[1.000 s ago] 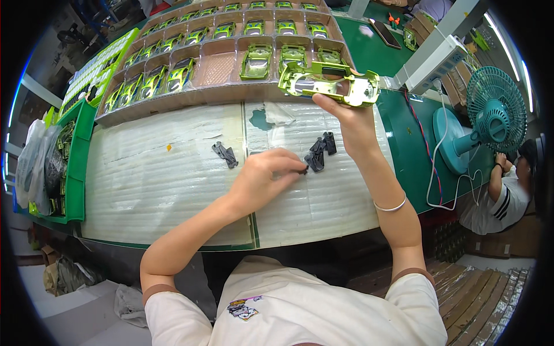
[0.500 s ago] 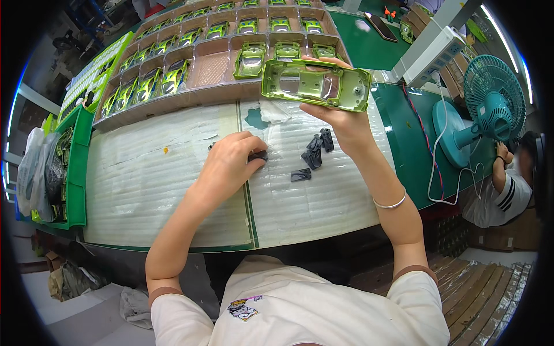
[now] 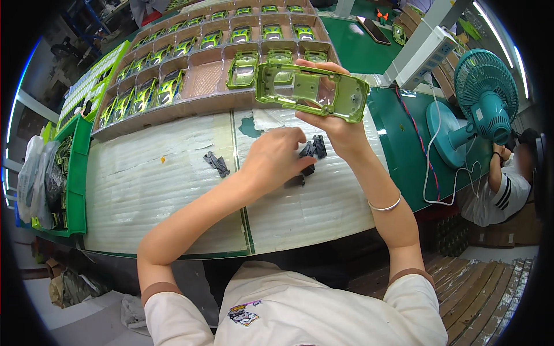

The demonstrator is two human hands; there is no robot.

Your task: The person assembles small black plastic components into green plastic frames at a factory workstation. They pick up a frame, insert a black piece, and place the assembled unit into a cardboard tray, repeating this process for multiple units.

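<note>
My right hand (image 3: 340,135) holds up a translucent green toy car body shell (image 3: 358,104), turned so its hollow inside shows. The fingers grip it from behind, with the thumb along its lower edge. Just below the shell, my left hand (image 3: 277,158) reaches over a small heap of dark grey plastic parts (image 3: 319,146). Its thumb and forefinger are apart beside the heap, and part of the heap is hidden under them. Left of that hand, a few more dark grey parts (image 3: 217,165) lie on the pale foam sheet (image 3: 156,202).
Beyond the foam stands a divided cardboard tray (image 3: 202,104) of green car shells. A green crate (image 3: 78,190) with bagged parts is at left. On the right are a teal fan (image 3: 485,98), its cable, a power strip (image 3: 433,57) and a seated person (image 3: 499,190).
My left hand has moved right, from the foam's middle to the right-hand heap, uncovering the parts at left. The dark part at its fingertips no longer shows there. The shell has tilted slightly.
</note>
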